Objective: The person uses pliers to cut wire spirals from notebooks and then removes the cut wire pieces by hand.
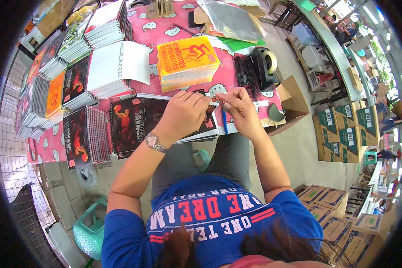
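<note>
The left hand point(183, 114), its fingers curled, reached over the right end of a black-covered paper notebook point(140, 116) with a red-orange figure and a spiral binding. The right hand point(242, 111) was just beside it, thumb and forefinger drawn close together; whether either hand pinched something small I cannot tell. The notebook lay flat at the table's near edge, below and mostly left of the left hand. A slim blue pen point(224, 121) lay between the hands.

A pink tablecloth with cartoon cat faces point(143, 27) covered the table. Beyond the hands stood a stack of yellow-orange notebooks point(187, 62); to its right were loose black spiral coils point(246, 77) and a black tape dispenser point(261, 69). Brown-and-green cardboard boxes point(339, 134) stood on the grey floor point(295, 161), with a turquoise plastic stool point(88, 230) at lower left.
</note>
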`<state>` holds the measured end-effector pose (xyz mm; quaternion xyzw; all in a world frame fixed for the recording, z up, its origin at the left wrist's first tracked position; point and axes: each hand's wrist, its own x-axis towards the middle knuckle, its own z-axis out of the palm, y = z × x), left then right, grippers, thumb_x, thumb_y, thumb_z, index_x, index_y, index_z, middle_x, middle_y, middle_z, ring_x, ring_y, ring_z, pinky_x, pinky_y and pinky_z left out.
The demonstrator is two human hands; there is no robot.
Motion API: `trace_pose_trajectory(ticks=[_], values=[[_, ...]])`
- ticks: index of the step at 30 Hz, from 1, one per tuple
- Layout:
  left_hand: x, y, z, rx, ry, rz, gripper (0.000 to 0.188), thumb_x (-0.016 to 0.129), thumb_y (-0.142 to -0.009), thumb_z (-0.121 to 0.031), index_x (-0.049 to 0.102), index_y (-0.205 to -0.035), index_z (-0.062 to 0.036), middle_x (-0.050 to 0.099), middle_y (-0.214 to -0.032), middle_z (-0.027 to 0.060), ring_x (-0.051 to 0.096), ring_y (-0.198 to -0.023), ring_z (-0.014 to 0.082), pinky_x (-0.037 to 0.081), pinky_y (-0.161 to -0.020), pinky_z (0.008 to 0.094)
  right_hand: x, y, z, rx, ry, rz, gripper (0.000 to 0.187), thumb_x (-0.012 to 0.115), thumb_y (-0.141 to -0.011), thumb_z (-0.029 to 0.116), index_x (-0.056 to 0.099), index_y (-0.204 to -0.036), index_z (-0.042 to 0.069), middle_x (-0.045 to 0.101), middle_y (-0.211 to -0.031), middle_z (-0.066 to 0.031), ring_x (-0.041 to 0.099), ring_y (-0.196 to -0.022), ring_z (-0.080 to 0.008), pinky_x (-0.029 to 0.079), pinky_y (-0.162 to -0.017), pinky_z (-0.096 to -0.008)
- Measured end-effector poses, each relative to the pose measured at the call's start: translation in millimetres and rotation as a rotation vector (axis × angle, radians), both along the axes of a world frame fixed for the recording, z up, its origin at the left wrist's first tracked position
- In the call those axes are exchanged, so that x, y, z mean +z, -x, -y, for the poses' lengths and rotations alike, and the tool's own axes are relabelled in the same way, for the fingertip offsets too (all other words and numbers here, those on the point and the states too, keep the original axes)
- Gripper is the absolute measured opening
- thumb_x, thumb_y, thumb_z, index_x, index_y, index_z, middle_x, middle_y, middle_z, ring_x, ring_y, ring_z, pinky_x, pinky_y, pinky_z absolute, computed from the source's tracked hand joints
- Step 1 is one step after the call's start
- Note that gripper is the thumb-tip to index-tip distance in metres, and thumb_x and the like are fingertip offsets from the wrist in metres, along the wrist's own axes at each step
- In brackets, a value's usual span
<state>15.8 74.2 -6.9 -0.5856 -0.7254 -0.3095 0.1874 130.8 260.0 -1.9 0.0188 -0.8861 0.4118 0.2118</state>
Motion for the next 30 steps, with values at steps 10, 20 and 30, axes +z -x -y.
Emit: trace_pose_trajectory(ticks=[10, 20, 30], values=[[13, -20, 10, 0.035, 0.024, 0.116, 0.016, 0.073, -0.080, -0.017, 0.065, -0.091, -0.0079, 0.067, -0.085, 0.0066, 0.063, -0.077, 0.0243, 0.046, -0.070, 0.0374, 5, -18, 12, 0.030, 0.128, 0.056, 0.035, 0.066, -0.082, -0.009, 0.073, -0.112, 0.008, 0.059, -0.102, -0.0072, 0.058, -0.097, -0.0192, 0.048, -0.082, -0.0290], [14, -32, 15, 0.035, 0.094, 0.095, 0.014, 0.072, -0.082, -0.020, 0.065, -0.089, -0.0102, 0.065, -0.081, 0.0037, 0.062, -0.073, 0.0210, 0.043, -0.068, 0.0350, 1, -29, 17, 0.050, 0.173, -0.028, 0.024, 0.068, -0.084, -0.004, 0.072, -0.106, 0.004, 0.067, -0.095, -0.0108, 0.064, -0.088, -0.0192, 0.051, -0.074, -0.0302], [17, -34, 13, 0.084, 0.116, 0.064, 0.016, 0.069, -0.084, -0.021, 0.064, -0.093, -0.0101, 0.065, -0.084, 0.0043, 0.062, -0.076, 0.0219, 0.043, -0.070, 0.0365, 17, -31, 15, 0.012, 0.420, 0.423, 0.026, 0.069, -0.085, 0.000, 0.070, -0.111, 0.006, 0.065, -0.091, -0.0112, 0.062, -0.084, -0.0226, 0.050, -0.076, -0.0310]])
